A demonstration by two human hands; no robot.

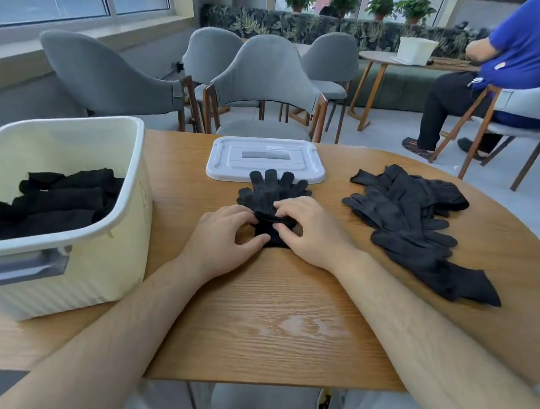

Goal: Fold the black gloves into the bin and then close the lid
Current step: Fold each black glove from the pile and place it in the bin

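A black glove [271,193] lies flat in the middle of the wooden table [280,317], its fingers pointing away from me. My left hand [225,236] and my right hand [311,229] both pinch its cuff end, which is rolled up into a thick fold between them. A pale yellow bin [112,250] stands at the left with several folded black gloves [51,202] inside. Its white lid [265,161] lies flat on the table just beyond the glove. A loose pile of black gloves [417,221] is spread at the right.
Grey chairs [267,86] stand along the far side of the table. At the back right a person in a blue shirt [525,46] sits at another round table with a white bin [415,50].
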